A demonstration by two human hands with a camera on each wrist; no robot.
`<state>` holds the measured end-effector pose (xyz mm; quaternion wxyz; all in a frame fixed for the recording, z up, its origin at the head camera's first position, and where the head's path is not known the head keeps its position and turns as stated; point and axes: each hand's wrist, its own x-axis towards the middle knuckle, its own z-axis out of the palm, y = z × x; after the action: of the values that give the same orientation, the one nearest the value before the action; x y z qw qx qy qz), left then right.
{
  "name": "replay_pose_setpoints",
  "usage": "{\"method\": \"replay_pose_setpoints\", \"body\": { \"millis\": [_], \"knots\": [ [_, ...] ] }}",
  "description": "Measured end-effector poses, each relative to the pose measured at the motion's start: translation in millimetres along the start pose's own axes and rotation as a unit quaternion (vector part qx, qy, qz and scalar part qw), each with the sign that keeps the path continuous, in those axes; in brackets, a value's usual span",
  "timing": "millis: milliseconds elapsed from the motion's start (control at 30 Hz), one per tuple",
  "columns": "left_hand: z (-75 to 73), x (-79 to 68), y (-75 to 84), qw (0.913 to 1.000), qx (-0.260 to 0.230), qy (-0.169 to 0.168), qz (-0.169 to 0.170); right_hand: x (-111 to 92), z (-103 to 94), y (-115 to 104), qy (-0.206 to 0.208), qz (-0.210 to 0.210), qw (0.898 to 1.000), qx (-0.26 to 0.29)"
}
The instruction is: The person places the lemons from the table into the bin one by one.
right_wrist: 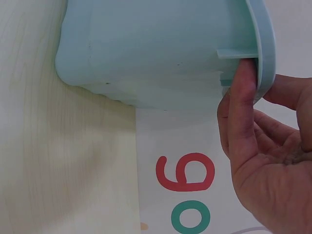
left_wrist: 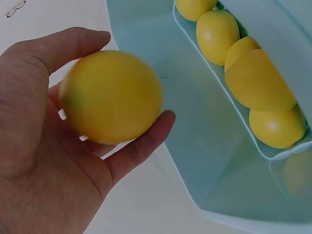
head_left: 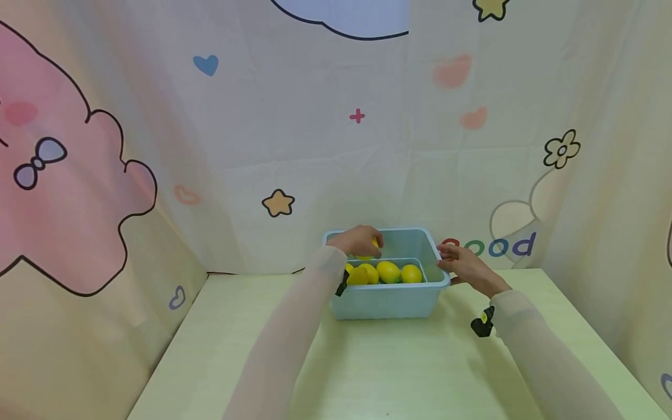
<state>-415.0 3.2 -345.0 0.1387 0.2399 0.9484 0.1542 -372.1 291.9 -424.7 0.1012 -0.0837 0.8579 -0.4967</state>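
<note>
A light blue plastic bin [head_left: 385, 302] stands at the back of the table, with several lemons [head_left: 388, 272] lined up in a smaller tray [left_wrist: 234, 105] inside it. Above the bin my left hand [head_left: 357, 240] holds one lemon [left_wrist: 114, 96] between thumb and curled fingers, apart from the others. One yellow fruit [left_wrist: 258, 80] in the row looks deeper in colour and lies over its neighbours. At the bin's right end, my right hand [right_wrist: 273, 156] grips the rim [right_wrist: 265, 44], fingers underneath and thumb on the outer side of the lip.
The pale wooden table [head_left: 388, 373] extends in front of the bin. Directly behind it hangs a printed curtain [head_left: 315, 134], and more cloth closes off both sides. Black wrist cameras [head_left: 483, 322] sit on the sleeves.
</note>
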Motion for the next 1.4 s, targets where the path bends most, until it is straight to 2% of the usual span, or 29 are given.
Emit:
{"method": "replay_pose_setpoints", "body": {
  "millis": [333,733,1133,1400],
  "knots": [
    [1.2,2.4,-0.5,0.9996,-0.023,0.000,0.016,-0.9,0.3,-0.6,0.001,-0.002,1.000,-0.003],
    [2.7,-2.1,-3.0,0.9998,-0.012,0.000,0.019,-0.9,0.7,-0.6,0.003,-0.001,1.000,-0.001],
    [10.1,-15.1,-14.8,0.9993,-0.007,0.031,0.018,-1.4,2.8,-0.6,0.006,0.005,1.000,0.000],
    [11.8,-27.6,-24.7,0.9980,0.006,0.058,0.025,2.7,2.2,-1.9,0.025,0.010,0.999,-0.030]
  ]
}}
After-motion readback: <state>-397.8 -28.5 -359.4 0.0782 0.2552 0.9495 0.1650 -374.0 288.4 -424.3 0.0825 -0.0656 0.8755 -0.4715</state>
